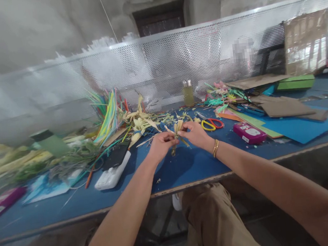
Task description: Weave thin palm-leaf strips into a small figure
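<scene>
Both hands meet over the blue table (185, 167) and pinch a small piece woven from dried pale leaf strips (178, 131). My left hand (161, 143) grips its left side with closed fingers. My right hand (195, 133), with a gold bracelet on the wrist, holds the right side between pinched fingers. A thin stalk of the piece hangs down between the hands.
Loose dried leaves (140, 121) and coloured strips (107, 113) lie at the back left. Red-and-yellow scissors (212, 124), a small bottle (188, 92), a pink case (249, 133), a phone on a white power bank (113, 168), blue paper (303, 125) and a perforated metal screen (175, 56) surround the hands.
</scene>
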`<state>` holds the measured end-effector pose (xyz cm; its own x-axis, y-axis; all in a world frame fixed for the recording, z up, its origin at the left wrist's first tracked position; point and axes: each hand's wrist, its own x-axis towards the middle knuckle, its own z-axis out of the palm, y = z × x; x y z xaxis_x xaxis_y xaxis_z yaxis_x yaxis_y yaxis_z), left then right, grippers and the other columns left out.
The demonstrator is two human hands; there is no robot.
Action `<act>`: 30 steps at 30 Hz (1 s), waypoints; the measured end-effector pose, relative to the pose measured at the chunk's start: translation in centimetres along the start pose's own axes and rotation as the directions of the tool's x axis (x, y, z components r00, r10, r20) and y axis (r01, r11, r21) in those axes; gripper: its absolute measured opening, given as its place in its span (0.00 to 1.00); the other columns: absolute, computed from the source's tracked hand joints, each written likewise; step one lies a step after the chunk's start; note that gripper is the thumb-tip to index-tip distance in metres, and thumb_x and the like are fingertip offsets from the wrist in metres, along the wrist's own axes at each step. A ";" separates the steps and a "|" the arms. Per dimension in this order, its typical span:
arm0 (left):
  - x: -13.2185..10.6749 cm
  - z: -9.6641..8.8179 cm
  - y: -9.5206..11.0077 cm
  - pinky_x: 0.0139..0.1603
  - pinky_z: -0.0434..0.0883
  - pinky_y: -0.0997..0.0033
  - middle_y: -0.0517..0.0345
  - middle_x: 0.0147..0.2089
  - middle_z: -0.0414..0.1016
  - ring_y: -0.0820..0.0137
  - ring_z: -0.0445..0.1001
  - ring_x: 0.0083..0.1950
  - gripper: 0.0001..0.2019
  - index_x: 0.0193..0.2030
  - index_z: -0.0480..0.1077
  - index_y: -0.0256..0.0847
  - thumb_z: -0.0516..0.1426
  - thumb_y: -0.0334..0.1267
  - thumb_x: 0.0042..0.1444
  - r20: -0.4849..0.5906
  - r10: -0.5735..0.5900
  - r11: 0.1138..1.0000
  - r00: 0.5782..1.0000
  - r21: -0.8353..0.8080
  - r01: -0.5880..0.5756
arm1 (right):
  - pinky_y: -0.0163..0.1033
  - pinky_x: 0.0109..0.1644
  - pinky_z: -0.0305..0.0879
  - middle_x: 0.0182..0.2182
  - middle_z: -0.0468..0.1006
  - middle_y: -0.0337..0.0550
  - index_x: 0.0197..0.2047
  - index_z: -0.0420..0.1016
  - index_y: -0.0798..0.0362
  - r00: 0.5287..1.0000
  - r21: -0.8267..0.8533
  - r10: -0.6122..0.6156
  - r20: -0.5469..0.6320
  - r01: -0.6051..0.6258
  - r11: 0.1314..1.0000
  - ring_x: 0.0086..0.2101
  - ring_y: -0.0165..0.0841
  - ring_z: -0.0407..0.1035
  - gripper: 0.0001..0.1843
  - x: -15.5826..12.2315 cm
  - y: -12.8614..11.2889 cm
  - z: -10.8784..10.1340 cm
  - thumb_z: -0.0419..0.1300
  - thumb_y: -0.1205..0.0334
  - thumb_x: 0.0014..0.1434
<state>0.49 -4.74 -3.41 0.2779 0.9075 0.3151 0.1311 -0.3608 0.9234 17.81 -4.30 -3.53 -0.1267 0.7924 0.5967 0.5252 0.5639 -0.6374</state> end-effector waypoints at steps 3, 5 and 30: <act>0.0 -0.1 0.0 0.27 0.61 0.73 0.63 0.20 0.67 0.74 0.63 0.23 0.12 0.27 0.74 0.38 0.66 0.43 0.40 0.039 0.048 0.996 0.998 0.077 -0.051 | 0.36 0.35 0.56 0.21 0.67 0.35 0.21 0.65 0.53 0.996 0.136 0.053 0.070 -0.063 0.989 0.26 0.28 0.60 0.12 0.2 0.8 0.0 0.60 0.58 0.51; 0.0 -0.1 0.1 0.28 0.62 0.73 0.62 0.22 0.69 0.74 0.65 0.24 0.11 0.29 0.73 0.38 0.65 0.44 0.43 0.056 0.055 0.993 0.997 0.098 -0.060 | 0.36 0.34 0.57 0.21 0.66 0.34 0.22 0.66 0.53 0.993 0.226 0.076 0.090 -0.095 0.970 0.26 0.28 0.59 0.12 0.3 1.0 -0.1 0.60 0.56 0.51; 0.2 1.4 -0.7 0.32 0.66 0.70 0.60 0.21 0.70 0.70 0.68 0.26 0.15 0.25 0.73 0.38 0.60 0.49 0.50 -0.061 0.010 0.994 0.998 0.110 -0.003 | 0.35 0.33 0.56 0.20 0.66 0.32 0.24 0.65 0.53 0.949 0.660 0.219 0.229 -0.316 0.681 0.25 0.26 0.58 0.20 0.1 -0.1 1.3 0.67 0.46 0.46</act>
<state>1.76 -4.60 -4.34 0.2205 0.9153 0.3372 0.2336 -0.3852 0.8928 16.67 -3.98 -4.09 -0.1978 0.9283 0.3148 -0.1578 0.2868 -0.9449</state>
